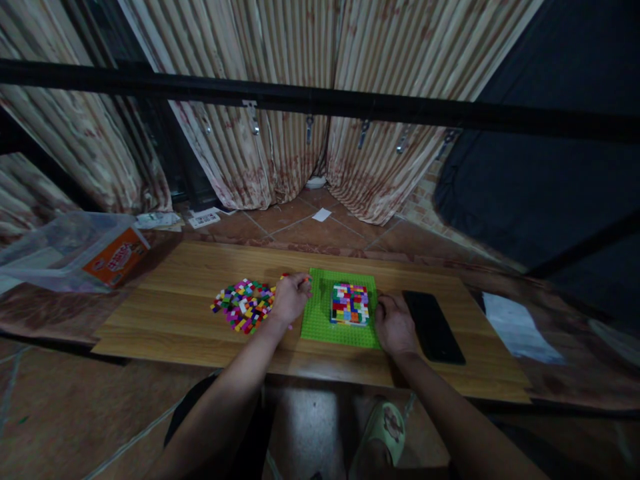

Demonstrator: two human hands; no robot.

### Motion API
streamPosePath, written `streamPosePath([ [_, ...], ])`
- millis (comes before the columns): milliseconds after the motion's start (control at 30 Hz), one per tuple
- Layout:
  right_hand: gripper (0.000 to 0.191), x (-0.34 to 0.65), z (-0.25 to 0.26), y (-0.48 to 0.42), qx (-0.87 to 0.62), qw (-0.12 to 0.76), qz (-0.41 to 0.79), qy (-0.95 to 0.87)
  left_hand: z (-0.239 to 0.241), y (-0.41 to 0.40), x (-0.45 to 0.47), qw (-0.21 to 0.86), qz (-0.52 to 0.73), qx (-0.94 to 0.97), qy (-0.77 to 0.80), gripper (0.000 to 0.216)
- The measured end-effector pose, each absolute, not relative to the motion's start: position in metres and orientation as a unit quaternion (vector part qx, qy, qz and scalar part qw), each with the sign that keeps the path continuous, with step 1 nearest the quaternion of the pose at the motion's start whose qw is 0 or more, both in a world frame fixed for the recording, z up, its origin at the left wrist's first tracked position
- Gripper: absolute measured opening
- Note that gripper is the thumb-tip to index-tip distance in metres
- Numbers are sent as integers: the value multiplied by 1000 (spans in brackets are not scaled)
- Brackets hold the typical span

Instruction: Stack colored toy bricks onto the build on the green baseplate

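A green baseplate [320,320] lies on a low wooden table [175,300], with a block of many-coloured small bricks [350,304] built on its right half. A loose pile of coloured bricks [243,305] lies left of the plate. My left hand [290,298] rests between the pile and the plate's left edge, fingers curled, pinching what looks like a small orange brick. My right hand [395,323] sits at the plate's right edge with fingers bent against it, beside the built block.
A black phone [433,325] lies flat right of my right hand. A clear plastic box with an orange label [75,253] stands at the table's far left. Striped curtains [300,100] hang behind. My knees and a slipper [385,427] show below the table's front edge.
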State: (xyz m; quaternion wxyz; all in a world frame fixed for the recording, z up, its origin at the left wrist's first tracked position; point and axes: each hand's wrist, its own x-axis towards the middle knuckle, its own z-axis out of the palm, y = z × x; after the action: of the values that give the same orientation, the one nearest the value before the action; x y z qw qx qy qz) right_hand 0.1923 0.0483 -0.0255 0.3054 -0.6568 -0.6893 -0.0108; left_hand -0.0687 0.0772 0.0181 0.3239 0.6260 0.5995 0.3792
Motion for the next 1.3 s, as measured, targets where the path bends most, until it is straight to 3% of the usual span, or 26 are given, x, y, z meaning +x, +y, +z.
streamPosePath([
  [233,25,193,-27,49,-651,311,-13,-692,33,73,-71,181,220,711,643,26],
  [600,25,192,-24,48,-653,307,-4,-693,31,77,-74,120,120,737,654,32],
  [867,25,192,-25,48,-654,315,-5,-688,33,76,-79,135,160,720,661,26],
  [1300,23,192,-25,49,-659,311,-13,-685,42,58,-46,225,338,719,564,28],
])
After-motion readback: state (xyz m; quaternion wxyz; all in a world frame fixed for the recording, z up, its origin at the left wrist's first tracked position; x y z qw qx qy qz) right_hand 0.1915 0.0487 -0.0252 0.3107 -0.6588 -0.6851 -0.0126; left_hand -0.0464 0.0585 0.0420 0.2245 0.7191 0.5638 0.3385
